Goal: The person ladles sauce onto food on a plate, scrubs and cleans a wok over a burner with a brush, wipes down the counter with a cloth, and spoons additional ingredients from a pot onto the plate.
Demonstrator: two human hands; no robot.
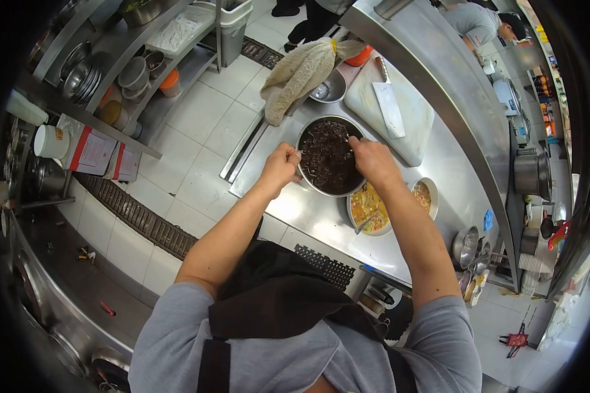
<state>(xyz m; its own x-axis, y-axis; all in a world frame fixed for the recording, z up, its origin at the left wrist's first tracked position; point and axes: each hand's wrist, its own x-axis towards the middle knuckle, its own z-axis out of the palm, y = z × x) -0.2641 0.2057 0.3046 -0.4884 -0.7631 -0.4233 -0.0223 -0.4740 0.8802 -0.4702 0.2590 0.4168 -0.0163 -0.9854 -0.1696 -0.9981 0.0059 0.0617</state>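
Observation:
A round metal bowl [329, 194] filled with dark, shredded-looking food [328, 157] in dark liquid rests on the steel counter [301, 208]. My left hand [282, 166] is closed at the bowl's left rim, fingers pinched together. On the opposite side, my right hand [372, 159] reaches over the right rim, its fingers closed at the edge of the dark food; what they hold is hidden. Just below the bowl sits a bowl of yellow and orange chopped food [371, 208] with a spoon [366, 224] in it. Beside that is another bowl of chopped food [421, 195], partly behind my right forearm.
A cleaver [389, 110] lies on the white cutting board [416, 124] behind the bowl. A towel [301, 72] hangs at the counter's back left, beside a small metal bowl [331, 88]. Metal bowls [465, 245] sit at right. Another person [472, 29] stands beyond.

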